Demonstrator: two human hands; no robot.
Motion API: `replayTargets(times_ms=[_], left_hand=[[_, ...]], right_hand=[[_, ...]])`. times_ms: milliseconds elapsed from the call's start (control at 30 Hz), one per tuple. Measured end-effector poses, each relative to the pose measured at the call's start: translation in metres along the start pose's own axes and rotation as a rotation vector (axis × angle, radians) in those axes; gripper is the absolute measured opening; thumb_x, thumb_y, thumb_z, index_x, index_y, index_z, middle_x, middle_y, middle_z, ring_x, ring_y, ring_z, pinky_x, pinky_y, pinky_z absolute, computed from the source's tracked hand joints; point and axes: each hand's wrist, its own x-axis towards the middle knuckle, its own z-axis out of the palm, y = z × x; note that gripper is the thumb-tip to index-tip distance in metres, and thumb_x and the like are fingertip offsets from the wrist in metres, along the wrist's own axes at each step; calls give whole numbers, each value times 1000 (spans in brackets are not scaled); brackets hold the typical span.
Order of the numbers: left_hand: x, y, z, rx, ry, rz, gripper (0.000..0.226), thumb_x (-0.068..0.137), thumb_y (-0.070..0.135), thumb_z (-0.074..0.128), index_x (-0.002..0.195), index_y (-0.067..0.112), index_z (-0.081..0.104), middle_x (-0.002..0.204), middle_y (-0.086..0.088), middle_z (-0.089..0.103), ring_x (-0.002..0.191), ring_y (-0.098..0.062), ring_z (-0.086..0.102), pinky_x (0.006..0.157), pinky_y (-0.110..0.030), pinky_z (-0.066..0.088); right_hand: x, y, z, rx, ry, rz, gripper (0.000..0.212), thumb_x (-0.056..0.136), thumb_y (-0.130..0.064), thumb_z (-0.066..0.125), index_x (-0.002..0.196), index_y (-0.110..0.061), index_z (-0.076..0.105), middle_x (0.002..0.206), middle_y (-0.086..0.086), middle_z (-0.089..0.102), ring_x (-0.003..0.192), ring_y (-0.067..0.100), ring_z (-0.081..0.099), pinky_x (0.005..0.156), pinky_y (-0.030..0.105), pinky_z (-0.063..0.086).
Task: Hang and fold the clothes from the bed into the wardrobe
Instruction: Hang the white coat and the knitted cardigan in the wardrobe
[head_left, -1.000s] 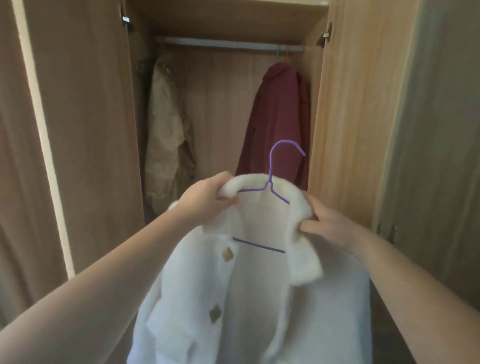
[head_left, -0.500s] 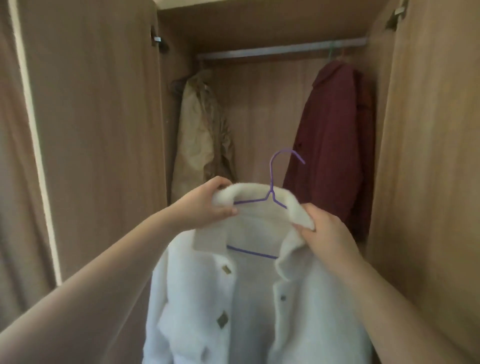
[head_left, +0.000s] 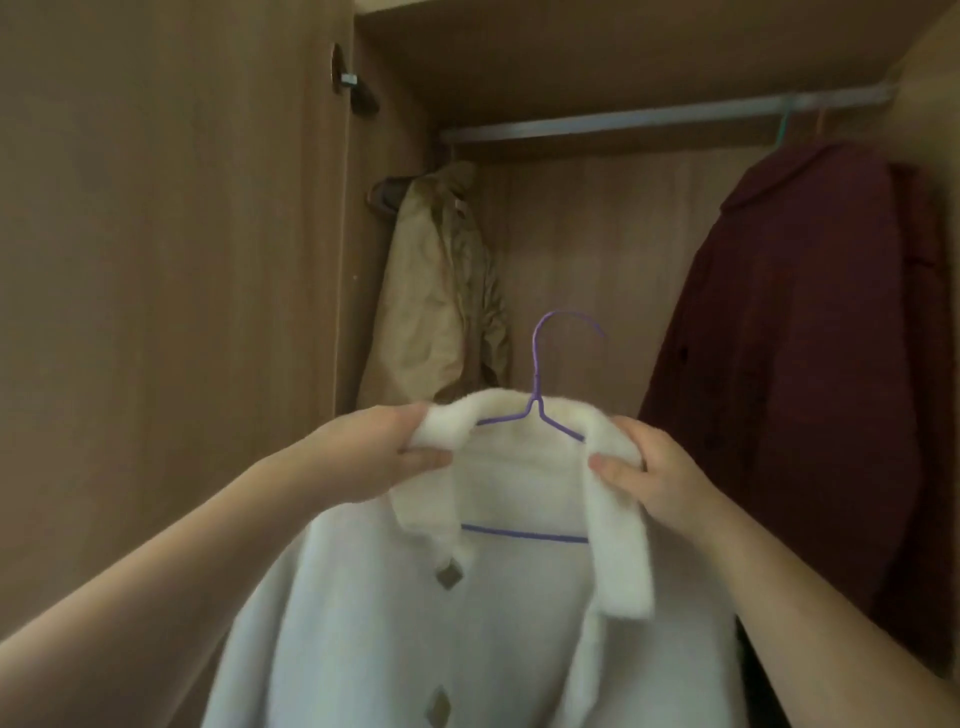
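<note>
Hands (head_left: 374, 457) grip fluffy white coat (head_left: 467, 649) on purple wire hanger (head_left: 537, 410).

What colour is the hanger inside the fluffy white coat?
Purple. The thin wire hanger shows best in the head view, with its hook poking above the collar.

Wooden wardrobe (head_left: 597, 234), open door (head_left: 182, 260) at left, metal rail (head_left: 649, 117), dim light

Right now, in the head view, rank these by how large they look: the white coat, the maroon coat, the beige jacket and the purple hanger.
1. white coat, though it is nearest the camera and cut off below
2. maroon coat
3. beige jacket
4. purple hanger, partly hidden inside the white coat
</note>
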Motion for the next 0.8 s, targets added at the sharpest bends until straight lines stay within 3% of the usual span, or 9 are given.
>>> replayTargets(times_ms=[100,233,300,367,500,633,733,800], left_hand=[[47,-12,-10,8,13,7,31,89,65,52,92,36,42,85,14,58,75,-8,58,59,-27,40],[103,-26,-22,186,300,-11,43,90,72,36,106,35,49,95,5,67,85,-24,64,66,-36,44],[128,-33,-27,244,399,-51,46,91,72,32,111,35,50,99,3,70,89,-28,66,68,-37,46],[155,-37,-33,284,464,-94,45,91,71,31,107,33,49,98,1,70,88,-30,66,66,-37,44],[204,-43,-51,355,528,-172,41,93,68,36,103,31,49,100,1,68,90,-29,65,65,-35,39],[252,-44,-73,409,555,-221,41,93,68,39,105,32,53,106,3,68,98,-27,64,71,-35,43],[293,-48,-86,439,546,-283,47,92,70,36,117,35,55,112,4,66,101,-25,63,79,-37,49],[314,-54,-95,458,587,-297,43,92,68,38,115,37,57,109,6,67,99,-23,64,82,-38,51]], right_hand=[[58,12,5,-152,119,-39,32,79,-43,61,110,-35,58,91,-9,70,80,13,67,74,37,54],[123,27,10,-378,299,-79,44,78,-59,52,117,-40,48,99,-13,68,90,17,65,78,37,52],[156,35,9,-426,361,-118,44,83,-55,55,121,-35,49,107,-10,66,98,19,63,79,34,48],[190,42,8,-416,401,-173,43,91,-44,57,129,-26,52,121,-3,62,112,23,57,92,36,45],[250,51,19,-408,532,-260,58,96,-46,35,144,-15,45,146,7,49,134,28,43,113,41,32],[301,61,42,-499,576,-353,69,92,-55,22,154,-27,27,162,-1,24,147,17,22,118,38,25],[348,72,53,-602,548,-394,71,92,-53,15,156,-24,20,164,-5,12,151,14,11,120,39,21],[382,79,55,-676,530,-420,69,93,-48,11,156,-20,19,164,-1,11,152,18,7,121,40,18]])
